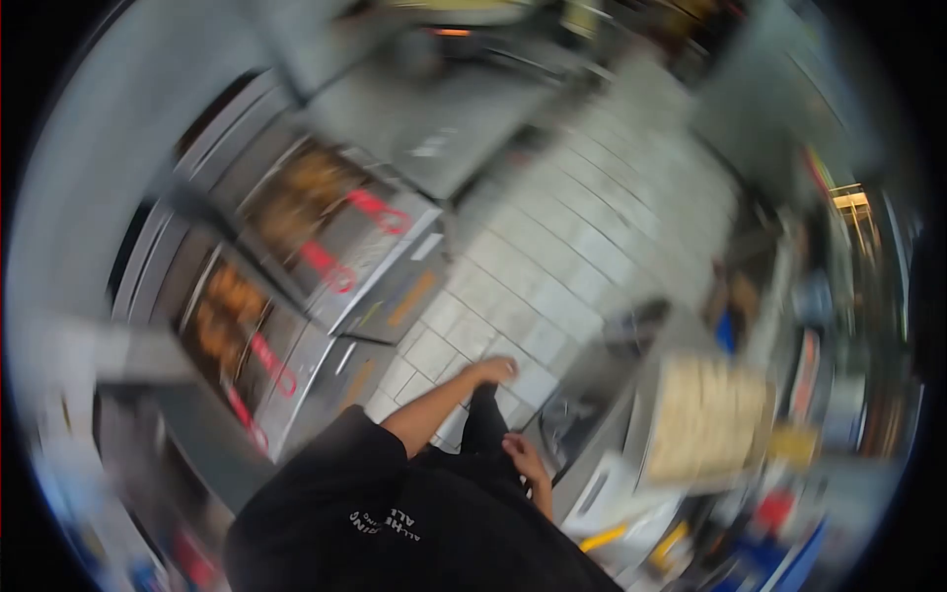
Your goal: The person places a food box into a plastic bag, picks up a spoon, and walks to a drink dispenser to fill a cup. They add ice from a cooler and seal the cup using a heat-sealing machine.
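The left hand [496, 371] is hanging forward of the black shirt [395, 503], the right hand [528, 459] closer in; fingers look bent, but blur is hiding whether they are closing. Rightward, well apart from both, a nearly square tray [643, 419] is holding pale pieces [710, 414], rows running away from the person. Leftward, long red handles [373, 205] are pointing from browned food [232, 311] toward the tiled floor [552, 266].

on the left, food [232, 316] lies in two units [316, 357] side by side; on the right, a loaded tray [645, 422] sits on a counter [604, 442]; tiled floor [538, 296] runs between (left hand [496, 371] ahead of right hand [526, 459] there).
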{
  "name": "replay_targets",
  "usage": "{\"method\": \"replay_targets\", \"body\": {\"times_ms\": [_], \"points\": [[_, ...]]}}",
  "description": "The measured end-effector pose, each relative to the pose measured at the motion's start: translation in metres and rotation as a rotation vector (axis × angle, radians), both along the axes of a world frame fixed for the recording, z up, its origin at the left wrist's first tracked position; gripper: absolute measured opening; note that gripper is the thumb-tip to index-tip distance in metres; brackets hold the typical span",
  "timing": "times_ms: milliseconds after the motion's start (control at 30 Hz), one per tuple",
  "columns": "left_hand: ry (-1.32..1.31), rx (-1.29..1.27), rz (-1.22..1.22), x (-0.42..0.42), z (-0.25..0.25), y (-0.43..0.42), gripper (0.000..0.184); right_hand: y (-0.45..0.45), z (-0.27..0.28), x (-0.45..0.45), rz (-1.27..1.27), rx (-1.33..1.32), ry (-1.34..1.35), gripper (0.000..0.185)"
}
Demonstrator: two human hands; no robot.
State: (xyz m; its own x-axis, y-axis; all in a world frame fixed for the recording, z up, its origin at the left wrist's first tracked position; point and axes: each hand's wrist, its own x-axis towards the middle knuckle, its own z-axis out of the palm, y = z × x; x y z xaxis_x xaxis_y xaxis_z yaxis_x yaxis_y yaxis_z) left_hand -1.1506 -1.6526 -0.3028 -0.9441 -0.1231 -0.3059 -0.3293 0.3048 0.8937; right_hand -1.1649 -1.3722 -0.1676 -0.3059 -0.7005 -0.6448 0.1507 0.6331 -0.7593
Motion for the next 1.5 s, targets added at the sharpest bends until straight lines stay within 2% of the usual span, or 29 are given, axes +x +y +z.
{"method": "replay_targets", "body": {"times_ms": [67, 133, 200, 267, 333, 400, 433, 500, 533, 567, 633, 667, 700, 733, 767, 833, 867, 933, 967, 1033, 1067, 1133, 1200, 1267, 1367, 1400, 1433, 1467, 1500], "points": [[-0.107, 0.056, 0.024, 0.005, 0.082, 0.018, 0.038, -0.048, 0.026, -0.044, 0.227, 0.029, -0.098, 0.038], [-0.067, 0.212, 0.03, 0.027, 0.102, 0.027, 0.041, -0.098, 0.04, -0.08, 0.424, 0.079, -0.186, 0.039], [-0.162, 0.37, 0.079, 0.065, 0.081, 0.043, 0.045, -0.139, 0.044, -0.115, 0.616, 0.13, -0.197, 0.04], [-0.364, 0.538, 0.104, 0.125, 0.031, 0.071, 0.064, -0.181, 0.044, -0.127, 0.875, 0.223, -0.214, 0.045], [-0.593, 0.574, 0.36, 0.198, 0.05, 0.107, 0.066, -0.212, 0.032, -0.131, 1.153, 0.404, -0.216, 0.053], [-0.772, 0.645, 0.504, 0.27, 0.108, 0.15, 0.076, -0.226, -0.001, -0.118, 1.499, 0.421, -0.258, 0.059], [-0.828, 0.643, 0.537, 0.295, 0.162, 0.174, 0.075, -0.23, -0.004, -0.101, 1.614, 0.486, -0.21, 0.061], [-0.927, 0.703, 0.682, 0.337, 0.199, 0.241, 0.075, -0.226, -0.005, -0.039, 1.82, 0.554, -0.068, 0.063], [-0.966, 0.769, 0.792, 0.347, 0.179, 0.284, 0.075, -0.219, -0.006, -0.003, 1.912, 0.559, 0.016, 0.064], [-0.859, 0.903, 0.918, 0.354, 0.117, 0.328, 0.075, -0.22, -0.018, 0.036, 2.006, 0.53, 0.013, 0.066], [-0.69, 0.986, 1.161, 0.373, 0.109, 0.394, 0.075, -0.191, -0.041, 0.121, 1.945, 0.433, 0.043, 0.051], [-0.636, 0.951, 1.271, 0.377, 0.142, 0.41, 0.075, -0.18, -0.058, 0.161, 1.865, 0.389, 0.03, 0.044], [-0.605, 0.788, 1.283, 0.39, 0.111, 0.438, 0.074, -0.163, -0.062, 0.2, 1.746, 0.17, -0.025, 0.035], [-0.58, 0.624, 1.284, 0.403, 0.074, 0.469, 0.073, -0.143, -0.054, 0.238, 1.597, 0.094, -0.064, 0.035], [-0.591, 0.61, 1.323, 0.439, 0.068, 0.489, 0.073, -0.125, -0.062, 0.283, 1.513, 0.046, -0.055, 0.035], [-0.587, 0.859, 1.383, 0.45, 0.06, 0.509, 0.074, -0.099, -0.077, 0.3, 1.468, 0.025, -0.015, 0.035], [-0.579, 0.866, 1.41, 0.468, 0.066, 0.524, 0.074, -0.083, -0.077, 0.318, 1.461, 0.031, 0.046, 0.035], [-0.42, 1.029, 1.485, 0.511, 0.102, 0.531, 0.071, -0.071, -0.091, 0.337, 1.558, 0.027, 0.185, 0.035], [-0.36, 0.893, 1.609, 0.534, 0.121, 0.528, 0.068, -0.068, -0.106, 0.338, 1.66, 0.034, 0.269, 0.035], [-0.195, 0.618, 1.774, 0.592, 0.138, 0.524, 0.059, -0.033, -0.088, 0.33, 1.52, 0.004, 0.199, 0.031], [-0.093, 0.481, 1.817, 0.628, 0.135, 0.524, 0.053, -0.023, -0.095, 0.328, 1.518, 0.114, 0.202, 0.03], [0.192, 0.339, 2.153, 0.691, 0.128, 0.53, 0.055, -0.005, -0.093, 0.34, 1.581, 0.203, 0.297, 0.031], [0.321, 0.086, 2.25, 0.759, 0.128, 0.552, 0.046, 0.013, -0.091, 0.371, 1.675, 0.243, 0.397, 0.031], [0.21, 0.073, 2.378, 0.82, 0.107, 0.584, 0.04, 0.022, -0.096, 0.413, 1.78, 0.239, 0.487, 0.031], [-0.233, -0.024, 2.509, 0.886, 0.06, 0.676, 0.045, 0.026, -0.11, 0.504, 1.959, 0.189, 0.603, 0.032], [-0.082, 0.102, 2.643, 0.896, 0.036, 0.715, 0.048, 0.025, -0.115, 0.534, 2.028, 0.159, 0.64, 0.032], [-0.455, 0.064, 2.674, 0.9, 0.016, 0.754, 0.048, 0.026, -0.122, 0.573, 2.103, 0.116, 0.667, 0.032], [-0.57, 0.164, 2.779, 0.893, 0.028, 0.79, 0.049, 0.029, -0.126, 0.611, 2.178, 0.074, 0.684, 0.033], [-0.459, 0.592, 2.812, 0.892, 0.028, 0.828, 0.05, 0.035, -0.13, 0.648, 2.264, 0.02, 0.685, 0.033]]}}
